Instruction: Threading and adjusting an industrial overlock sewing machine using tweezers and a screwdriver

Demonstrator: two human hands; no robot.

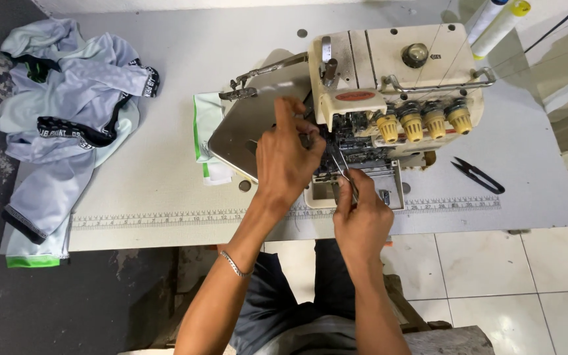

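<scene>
Tweezers are pinched in our right hand at the sewing machine; our left hand, fingers curled together, must steady the needle area.

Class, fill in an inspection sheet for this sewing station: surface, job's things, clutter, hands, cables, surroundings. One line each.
Surface: white table with a printed ruler strip along its front edge.
Job's things: cream overlock machine with four yellow dials; tweezers at its needle area.
Clutter: pile of pale garments at the table's left end; black thread snips; thread cones.
Hands: left hand reaches into the machine front; right hand grips the tweezers.
Cables: nothing seen.
Surroundings: white floor tiles; dark floor.
</scene>
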